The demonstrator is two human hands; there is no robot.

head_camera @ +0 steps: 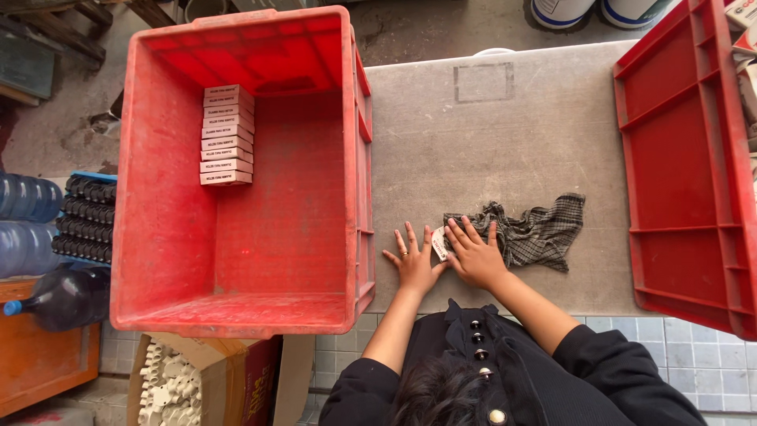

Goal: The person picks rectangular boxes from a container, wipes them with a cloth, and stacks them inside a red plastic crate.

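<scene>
My left hand [414, 264] lies flat on the grey table top [473, 142], fingers spread, a ring on one finger, holding nothing. My right hand [475, 254] lies just to its right, fingers stretched out, pressing on the left end of a crumpled dark checked cloth [536, 229]. A small white box [438, 243] sits between the two hands, partly under my right fingers and touching my left fingertips. To the left stands a big red crate [158, 237] with a stacked row of small white boxes [227, 136] against its left wall.
A second red crate [686, 173] stands at the table's right edge. Blue water bottles [27, 221] and a black rack [87, 217] are on the floor at left, with a cardboard carton [197, 379] below the crate. Two buckets [599, 9] stand beyond the table.
</scene>
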